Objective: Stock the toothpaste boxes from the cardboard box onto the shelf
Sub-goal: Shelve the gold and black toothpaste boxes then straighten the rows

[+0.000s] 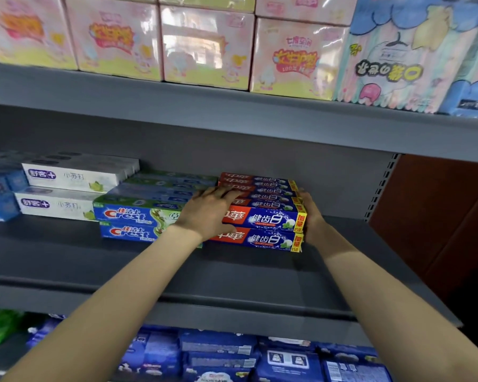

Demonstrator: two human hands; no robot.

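A two-layer stack of red-and-blue toothpaste boxes (271,219) lies on the grey middle shelf (246,274), several rows deep. My left hand (209,213) rests flat on the stack's left end, fingers spread over the top boxes. My right hand (311,213) presses against the stack's right end, fingers along its side. Both arms reach in from below. The cardboard box is out of view.
Blue-and-green Crest boxes (133,216) sit directly left of the stack, then white toothpaste boxes (66,188). Pink packs (204,42) fill the shelf above, blue packs (260,357) the shelf below. A brown panel (439,216) stands at right.
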